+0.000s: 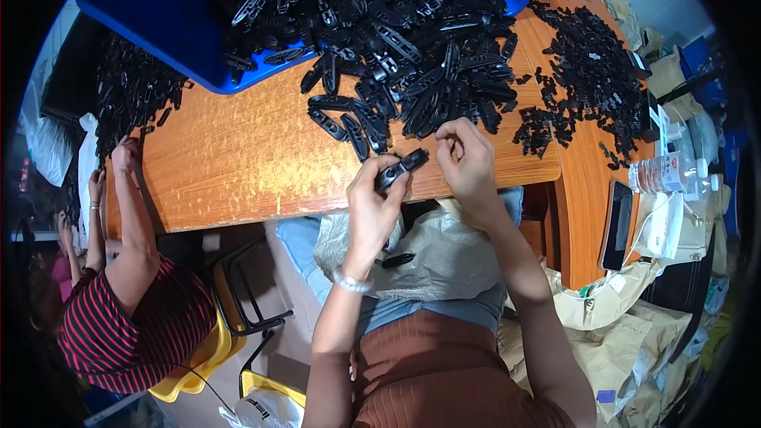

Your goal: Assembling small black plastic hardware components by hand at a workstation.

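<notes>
My left hand (pixel 371 202) is closed round a black elongated plastic piece (pixel 403 170), held tilted above the table's front edge. Just to its right, my right hand (pixel 469 160) is apart from the piece, thumb and fingertips pinched together; whatever lies between them is too small or hidden to make out. Beyond both hands a heap of similar long, slotted black plastic pieces (pixel 428 83) spills onto the wooden table (pixel 238 158). One more black piece (pixel 398 260) rests on the grey sheet (pixel 456 257) across my lap.
A blue bin (pixel 151 36) tipped toward me holds more pieces. Small black parts (pixel 594 71) are scattered at the right, near a phone (pixel 616 226) and a plastic bottle (pixel 662 173). At left, a person in a striped top (pixel 143 325) reaches toward another black pile (pixel 135 87).
</notes>
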{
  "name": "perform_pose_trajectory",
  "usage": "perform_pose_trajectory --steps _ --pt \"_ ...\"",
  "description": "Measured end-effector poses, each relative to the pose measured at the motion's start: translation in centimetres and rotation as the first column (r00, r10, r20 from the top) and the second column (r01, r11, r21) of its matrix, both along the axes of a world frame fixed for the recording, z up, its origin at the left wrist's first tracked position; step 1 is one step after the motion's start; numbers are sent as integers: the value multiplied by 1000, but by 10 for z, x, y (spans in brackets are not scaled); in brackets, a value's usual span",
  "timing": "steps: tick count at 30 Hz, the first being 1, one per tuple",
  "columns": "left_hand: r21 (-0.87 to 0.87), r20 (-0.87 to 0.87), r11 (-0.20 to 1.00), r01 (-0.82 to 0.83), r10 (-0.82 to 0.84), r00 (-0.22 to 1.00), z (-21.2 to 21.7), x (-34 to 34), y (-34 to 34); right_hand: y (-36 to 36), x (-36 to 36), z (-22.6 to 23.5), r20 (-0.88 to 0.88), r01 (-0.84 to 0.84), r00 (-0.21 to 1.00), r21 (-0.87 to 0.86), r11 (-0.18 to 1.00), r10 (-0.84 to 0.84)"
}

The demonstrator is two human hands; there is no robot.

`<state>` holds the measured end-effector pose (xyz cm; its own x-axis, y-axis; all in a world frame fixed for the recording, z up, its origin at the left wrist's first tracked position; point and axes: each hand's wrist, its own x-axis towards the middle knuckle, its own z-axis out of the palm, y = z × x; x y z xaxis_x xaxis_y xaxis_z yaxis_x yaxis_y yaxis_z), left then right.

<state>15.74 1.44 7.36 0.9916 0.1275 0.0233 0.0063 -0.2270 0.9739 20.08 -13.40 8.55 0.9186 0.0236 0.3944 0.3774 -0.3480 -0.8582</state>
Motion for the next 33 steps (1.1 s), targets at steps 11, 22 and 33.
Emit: perform_pose_trajectory --steps 11,22,33 --pt "-33 22 999 19 -18 1000 -11 -11 14 6 4 -20 128 -89 987 -96 991 101" --pt "60 45 997 -56 53 998 -16 -25 27 2 -18 -24 223 205 965 -313 927 -138" --pt "120 70 992 -23 15 997 -10 -25 21 -29 15 -29 213 335 938 -348 876 -274"
